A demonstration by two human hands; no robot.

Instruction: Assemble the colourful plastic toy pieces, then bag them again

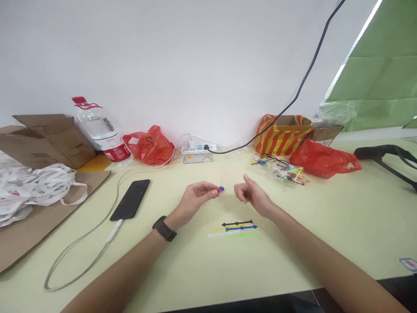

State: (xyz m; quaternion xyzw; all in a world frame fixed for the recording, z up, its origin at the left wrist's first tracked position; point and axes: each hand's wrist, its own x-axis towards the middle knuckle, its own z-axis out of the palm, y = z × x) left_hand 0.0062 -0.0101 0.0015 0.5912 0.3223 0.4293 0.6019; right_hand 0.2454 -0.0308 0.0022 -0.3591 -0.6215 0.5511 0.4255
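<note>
My left hand [200,195] is pinching a small red plastic piece [218,190] between thumb and fingertips, just above the table. A blue disc [222,189] sits at the tip of that piece, with a faint blur around it. My right hand [252,195] hovers a little to the right, apart from the disc, fingers curled in and thumb raised; no object shows in it. Nearer to me lie several flat plastic arrow pointers: a black one [237,223], a blue one [241,228], a green one [241,235], plus yellow and white ones.
Behind my right hand are clear bags of colourful small parts [289,171] and a red plastic bag [322,158]. A phone [130,200] on a charging cable lies left. Further back stand a large bottle [104,134], a power strip [198,150] and a cardboard box [55,139].
</note>
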